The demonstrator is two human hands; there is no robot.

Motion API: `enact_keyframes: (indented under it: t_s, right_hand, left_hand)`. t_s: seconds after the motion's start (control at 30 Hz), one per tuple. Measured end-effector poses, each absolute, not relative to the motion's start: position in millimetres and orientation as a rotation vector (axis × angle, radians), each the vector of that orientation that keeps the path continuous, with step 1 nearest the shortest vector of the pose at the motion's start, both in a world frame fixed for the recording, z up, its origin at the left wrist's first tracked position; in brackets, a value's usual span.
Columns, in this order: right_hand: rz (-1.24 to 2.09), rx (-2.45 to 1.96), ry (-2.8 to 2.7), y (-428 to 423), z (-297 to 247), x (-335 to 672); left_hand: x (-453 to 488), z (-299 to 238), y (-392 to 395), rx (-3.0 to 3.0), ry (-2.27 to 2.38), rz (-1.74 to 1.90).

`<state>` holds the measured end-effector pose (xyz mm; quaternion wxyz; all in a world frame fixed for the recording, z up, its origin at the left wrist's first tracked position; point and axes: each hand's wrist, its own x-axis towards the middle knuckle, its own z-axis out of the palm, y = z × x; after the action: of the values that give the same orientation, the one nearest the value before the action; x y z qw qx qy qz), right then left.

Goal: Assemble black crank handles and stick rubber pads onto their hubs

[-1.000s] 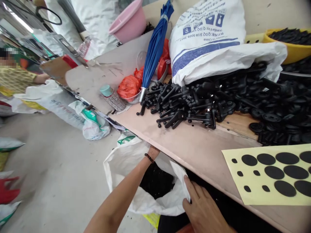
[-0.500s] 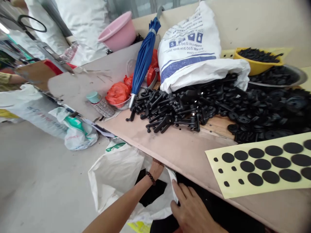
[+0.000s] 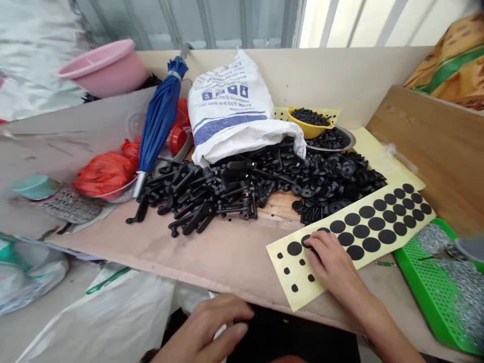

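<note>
A yellow backing sheet with rows of black round stickers and a few small black dots lies along the table's front. My right hand rests on the sheet, its fingers bent and fingertips closed at a black round sticker in the upper row. Part of that sticker is hidden under the fingers. Nearer to me, my left hand hovers by the table's front edge, thumb and fingers apart, with nothing visible held. Below it on the left is a white plastic bag.
Black plastic crank-like parts and black discs are heaped behind the sheet, under a white printed sack. A blue umbrella leans at left. A green basket of small metal pieces stands at right, beside a wooden board.
My left hand has come out of the white bag. My right hand has let go of the bag's rim and moved right onto the sticker sheet. The view has swung right.
</note>
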<state>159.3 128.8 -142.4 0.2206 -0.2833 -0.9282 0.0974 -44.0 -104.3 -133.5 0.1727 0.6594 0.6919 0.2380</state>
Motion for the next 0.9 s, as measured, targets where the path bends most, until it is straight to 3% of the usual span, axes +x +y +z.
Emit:
enact_keyframes:
  t_s: [0.1, 0.27, 0.5, 0.73, 0.9]
  right_hand:
    - [0.235, -0.760, -2.604, 131.2, -152.6, 151.7]
    - [0.242, -0.807, -2.592, 126.0, -156.2, 144.6]
    - [0.527, -0.790, -2.544, 125.2, -147.1, 151.2]
    - [0.276, -0.802, -2.623, 127.1, -151.0, 144.4]
    - [0.372, -0.797, -2.627, 126.3, -152.8, 142.9]
  left_hand:
    - [-17.6, -114.0, -42.3, 1.990, 1.846, 0.679]
    - [1.4, -134.7, 21.4, 2.213, 1.972, 0.409]
    - [3.2, -140.1, 27.0, 2.297, 2.006, 0.279]
    - [3.0, -140.2, 27.6, 2.297, 2.014, 0.277]
    - [4.4, -138.0, 28.0, 2.299, 2.021, 0.255]
